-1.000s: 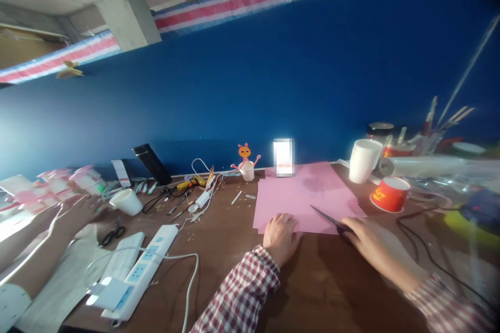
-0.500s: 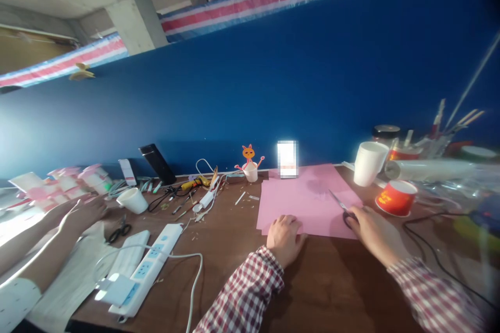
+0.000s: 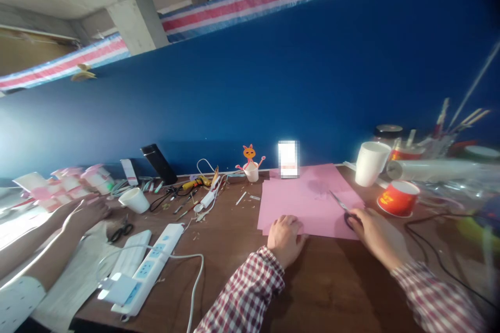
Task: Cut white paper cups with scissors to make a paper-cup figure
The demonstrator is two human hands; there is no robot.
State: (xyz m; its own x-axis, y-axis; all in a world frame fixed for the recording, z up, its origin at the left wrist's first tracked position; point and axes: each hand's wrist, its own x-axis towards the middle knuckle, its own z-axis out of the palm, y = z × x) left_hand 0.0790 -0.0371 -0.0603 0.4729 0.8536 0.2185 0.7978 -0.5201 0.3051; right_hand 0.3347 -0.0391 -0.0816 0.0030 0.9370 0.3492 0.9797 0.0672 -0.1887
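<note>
Pink paper sheets (image 3: 304,202) lie stacked, a little out of line, on the brown table in front of me. On their near left edge rests my left hand (image 3: 286,239), fingers lying on the paper and thumb apart, with nothing held. My right hand (image 3: 377,234) is at the near right corner, closed on the dark handles of a pair of scissors (image 3: 339,200). The blades point away and to the left, over the pink paper. Behind the sheets stands a bright blurred-out panel (image 3: 288,160).
Left of the paper is a white cup with an orange fox face (image 3: 249,153). A power strip (image 3: 150,265) and its cable lie nearer. Another person's hands (image 3: 88,210) are at far left. A white cup (image 3: 371,163) and a red paper bowl (image 3: 398,198) stand right.
</note>
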